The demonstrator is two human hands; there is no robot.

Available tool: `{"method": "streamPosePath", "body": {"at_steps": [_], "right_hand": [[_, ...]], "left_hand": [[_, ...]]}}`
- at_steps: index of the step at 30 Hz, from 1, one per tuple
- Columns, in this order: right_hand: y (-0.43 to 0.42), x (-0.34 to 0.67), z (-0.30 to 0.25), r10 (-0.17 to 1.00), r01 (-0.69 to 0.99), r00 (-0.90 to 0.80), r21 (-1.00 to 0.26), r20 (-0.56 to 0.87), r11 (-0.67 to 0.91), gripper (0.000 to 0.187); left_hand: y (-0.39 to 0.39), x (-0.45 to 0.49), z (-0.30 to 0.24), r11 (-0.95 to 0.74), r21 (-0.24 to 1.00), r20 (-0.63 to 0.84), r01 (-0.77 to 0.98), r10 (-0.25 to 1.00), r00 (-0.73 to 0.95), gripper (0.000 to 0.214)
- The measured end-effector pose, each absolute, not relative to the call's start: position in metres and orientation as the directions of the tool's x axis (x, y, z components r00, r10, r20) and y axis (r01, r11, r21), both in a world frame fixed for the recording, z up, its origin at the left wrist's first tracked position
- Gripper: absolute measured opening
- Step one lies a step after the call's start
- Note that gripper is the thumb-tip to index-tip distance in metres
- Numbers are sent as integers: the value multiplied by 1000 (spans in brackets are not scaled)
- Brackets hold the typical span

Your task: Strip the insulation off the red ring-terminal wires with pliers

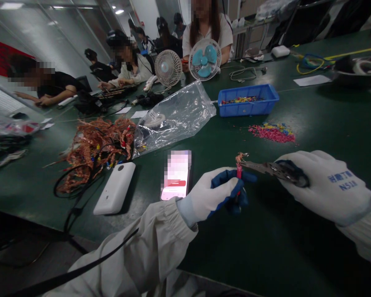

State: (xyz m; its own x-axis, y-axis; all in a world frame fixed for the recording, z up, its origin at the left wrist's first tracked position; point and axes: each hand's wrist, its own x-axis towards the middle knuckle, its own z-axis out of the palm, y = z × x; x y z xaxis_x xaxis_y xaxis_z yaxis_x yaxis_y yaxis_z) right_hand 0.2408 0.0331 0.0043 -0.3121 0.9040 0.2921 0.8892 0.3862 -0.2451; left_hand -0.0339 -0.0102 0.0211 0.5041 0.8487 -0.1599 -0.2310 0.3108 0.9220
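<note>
My left hand [218,194], in a white glove with blue fingertips, is closed on a short red wire [239,171] whose bare copper end sticks up. My right hand [324,183], in a white glove, grips metal pliers [267,167]. The plier tips touch the copper end of the wire. Both hands hover over the dark green table [266,239]. A lit phone [177,175] lies just left of my left hand.
A white power bank [115,187] with a black cable lies by a heap of copper wires [95,146]. Behind are a clear plastic bag [176,115], a blue bin [247,101], a pile of coloured bits [273,133] and two small fans. Several people sit across the table.
</note>
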Motion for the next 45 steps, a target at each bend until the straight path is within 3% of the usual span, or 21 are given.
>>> {"method": "streamPosePath", "body": {"at_steps": [8,17,21,28,38,45], "right_hand": [[34,242,6,913,904,-294,-227,281,361,37],[32,240,8,921,909,-286,-230,263,348,38],[33,240,8,932,912,-271,-246,242,329,39],[34,238,8,940,917,-247,-256,235,305,41],[34,239,6,929,918,-267,-226,255,325,37],[35,237,15,949,917,-276,-253,154,308,34]], "left_hand": [[-11,-34,23,168,979,-108,-114,905,411,32],[-13,-34,22,28,994,-58,109,956,288,28],[-13,-36,24,-97,969,36,228,966,255,29],[-11,-38,27,-171,911,88,376,970,228,30],[-9,-40,23,-311,843,225,438,945,238,21],[-9,-38,24,-190,928,126,321,969,211,21]]}}
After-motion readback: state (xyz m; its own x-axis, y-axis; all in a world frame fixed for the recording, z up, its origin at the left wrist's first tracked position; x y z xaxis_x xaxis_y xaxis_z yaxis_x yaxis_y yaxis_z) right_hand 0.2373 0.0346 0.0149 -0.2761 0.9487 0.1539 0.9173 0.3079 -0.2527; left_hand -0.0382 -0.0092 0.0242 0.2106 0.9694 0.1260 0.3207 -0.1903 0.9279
